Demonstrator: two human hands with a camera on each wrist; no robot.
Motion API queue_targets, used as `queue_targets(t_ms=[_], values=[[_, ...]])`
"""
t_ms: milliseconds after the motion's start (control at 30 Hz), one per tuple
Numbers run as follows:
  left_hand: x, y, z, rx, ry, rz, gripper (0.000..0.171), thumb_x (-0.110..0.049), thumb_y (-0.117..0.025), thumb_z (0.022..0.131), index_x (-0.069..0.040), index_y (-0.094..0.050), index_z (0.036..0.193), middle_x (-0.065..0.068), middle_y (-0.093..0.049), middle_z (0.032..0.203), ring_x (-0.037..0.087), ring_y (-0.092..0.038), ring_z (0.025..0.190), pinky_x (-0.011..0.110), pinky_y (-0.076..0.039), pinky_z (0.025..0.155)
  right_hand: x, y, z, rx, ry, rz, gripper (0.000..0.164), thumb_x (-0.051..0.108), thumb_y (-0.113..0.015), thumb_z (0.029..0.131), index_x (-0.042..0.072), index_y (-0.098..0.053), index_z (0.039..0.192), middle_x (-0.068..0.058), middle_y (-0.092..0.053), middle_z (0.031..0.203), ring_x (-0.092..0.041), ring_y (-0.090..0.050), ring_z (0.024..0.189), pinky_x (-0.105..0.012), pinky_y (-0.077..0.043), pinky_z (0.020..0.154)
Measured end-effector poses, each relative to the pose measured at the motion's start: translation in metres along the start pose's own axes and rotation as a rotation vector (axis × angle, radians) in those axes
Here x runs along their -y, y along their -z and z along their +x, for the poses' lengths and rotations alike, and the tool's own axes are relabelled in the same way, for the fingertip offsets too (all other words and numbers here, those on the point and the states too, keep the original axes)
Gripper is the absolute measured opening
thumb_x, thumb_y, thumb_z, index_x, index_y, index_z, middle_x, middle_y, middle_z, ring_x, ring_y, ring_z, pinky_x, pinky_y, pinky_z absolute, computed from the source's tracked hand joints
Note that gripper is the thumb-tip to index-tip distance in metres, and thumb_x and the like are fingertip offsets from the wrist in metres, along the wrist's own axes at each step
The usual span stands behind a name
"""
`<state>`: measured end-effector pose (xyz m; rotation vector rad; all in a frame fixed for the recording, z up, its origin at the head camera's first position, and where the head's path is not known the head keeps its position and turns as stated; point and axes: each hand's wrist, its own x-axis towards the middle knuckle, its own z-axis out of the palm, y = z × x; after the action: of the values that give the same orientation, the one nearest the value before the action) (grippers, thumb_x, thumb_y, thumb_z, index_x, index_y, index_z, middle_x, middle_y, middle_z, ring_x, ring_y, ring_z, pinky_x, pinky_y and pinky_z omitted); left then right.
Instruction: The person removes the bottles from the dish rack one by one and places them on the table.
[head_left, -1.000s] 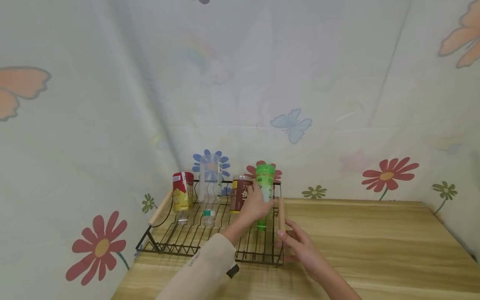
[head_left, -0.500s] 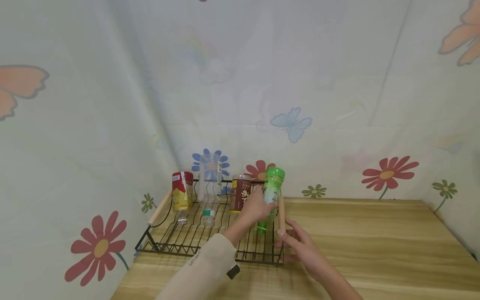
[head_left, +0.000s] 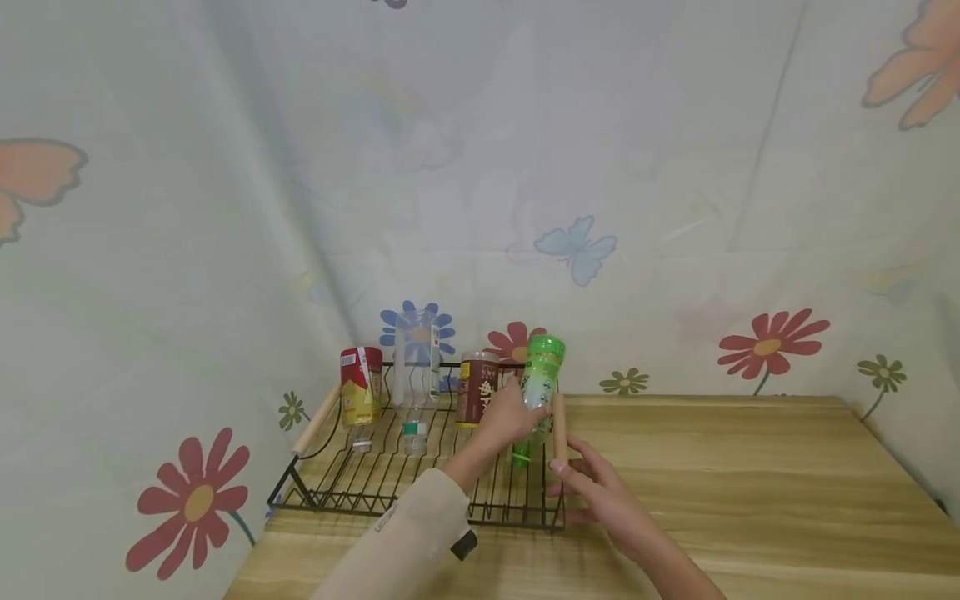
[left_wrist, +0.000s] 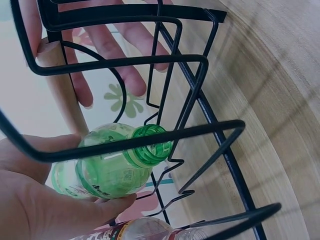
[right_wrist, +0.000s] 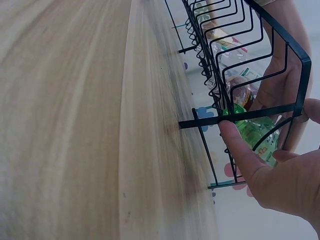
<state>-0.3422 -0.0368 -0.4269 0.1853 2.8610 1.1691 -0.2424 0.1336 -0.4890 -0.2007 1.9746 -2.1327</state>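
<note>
My left hand point(head_left: 510, 417) grips a green clear plastic bottle point(head_left: 542, 375), turned neck down and slightly tilted at the right end of a black wire rack point(head_left: 352, 500). In the left wrist view, the thumb and a finger of that hand lie on either side of the bottle point(left_wrist: 112, 172), and its green neck is uncapped. The right hand point(head_left: 603, 500) touches the rack's right end by its wooden handle point(head_left: 560, 425). Its fingers point(left_wrist: 127, 77) reach out mostly straight behind the end bars in the left wrist view. The head view hides part of the bottle behind the left hand.
More bottles stand neck down in the rack: a brown-labelled one point(head_left: 476, 392) beside the left hand, a tall clear one point(head_left: 416, 367), and a red-and-yellow one point(head_left: 362, 387) at the left end. Wooden tabletop point(head_left: 735, 483) extends rightward; a patterned curtain point(head_left: 637, 167) hangs behind.
The green bottle's upper end has leaned to the right, toward the wooden handle, in my left hand. The right hand stays at the rack's end.
</note>
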Motion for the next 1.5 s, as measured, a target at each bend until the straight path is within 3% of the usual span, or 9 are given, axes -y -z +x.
queue_targets(t_ms=[433, 767, 1000, 1167, 1300, 1500], values=[[0.0, 0.001, 0.0, 0.003, 0.031, -0.017, 0.061, -0.033, -0.076, 0.1, 0.0, -0.051, 0.144, 0.015, -0.066, 0.117, 0.026, -0.066, 0.098, 0.046, -0.06, 0.084, -0.003, 0.0, 0.005, 0.003, -0.01, -0.005, 0.069, 0.037, -0.06, 0.109, 0.014, -0.029, 0.165, -0.033, -0.05, 0.145, -0.044, -0.066, 0.118, -0.061, -0.06, 0.086], [0.0, 0.005, -0.001, -0.024, -0.023, -0.048, 0.07, -0.029, -0.075, 0.1, 0.001, -0.042, 0.153, 0.017, -0.064, 0.122, 0.028, -0.066, 0.103, 0.048, -0.06, 0.085, -0.002, -0.001, 0.003, -0.005, -0.006, -0.014, 0.073, 0.041, -0.063, 0.107, 0.013, -0.028, 0.165, -0.033, -0.05, 0.146, -0.043, -0.066, 0.118, -0.061, -0.06, 0.086], [-0.003, 0.01, -0.004, -0.019, -0.06, -0.085, 0.064, -0.028, -0.076, 0.099, -0.001, -0.045, 0.149, 0.014, -0.065, 0.12, 0.025, -0.066, 0.1, 0.045, -0.059, 0.084, -0.001, 0.004, 0.004, 0.041, -0.034, -0.029, 0.076, 0.044, -0.057, 0.11, 0.01, -0.021, 0.167, -0.034, -0.047, 0.146, -0.047, -0.064, 0.119, -0.061, -0.06, 0.088], [-0.012, 0.02, -0.01, 0.009, -0.129, -0.053, 0.063, -0.032, -0.078, 0.098, -0.004, -0.05, 0.147, 0.01, -0.067, 0.115, 0.02, -0.067, 0.093, 0.04, -0.059, 0.077, 0.006, 0.018, 0.001, 0.071, -0.041, -0.094, 0.075, 0.045, -0.052, 0.112, 0.006, -0.02, 0.167, -0.034, -0.043, 0.151, -0.047, -0.063, 0.122, -0.062, -0.06, 0.088], [-0.021, 0.033, -0.016, 0.048, -0.227, 0.007, 0.067, -0.037, -0.082, 0.094, -0.007, -0.054, 0.147, 0.006, -0.069, 0.116, 0.017, -0.066, 0.092, 0.037, -0.058, 0.076, 0.019, 0.037, -0.002, 0.071, -0.025, -0.189, 0.075, 0.042, -0.054, 0.111, 0.005, -0.021, 0.167, -0.035, -0.04, 0.156, -0.048, -0.058, 0.129, -0.061, -0.059, 0.091], [-0.029, 0.055, -0.035, 0.113, -0.378, 0.128, 0.071, -0.041, -0.086, 0.091, -0.017, -0.057, 0.151, -0.002, -0.068, 0.122, 0.012, -0.064, 0.095, 0.035, -0.056, 0.078, 0.052, 0.071, -0.01, 0.041, 0.061, -0.471, 0.083, 0.04, -0.065, 0.106, 0.01, -0.019, 0.168, -0.033, -0.038, 0.16, -0.05, -0.053, 0.136, -0.058, -0.058, 0.095]])
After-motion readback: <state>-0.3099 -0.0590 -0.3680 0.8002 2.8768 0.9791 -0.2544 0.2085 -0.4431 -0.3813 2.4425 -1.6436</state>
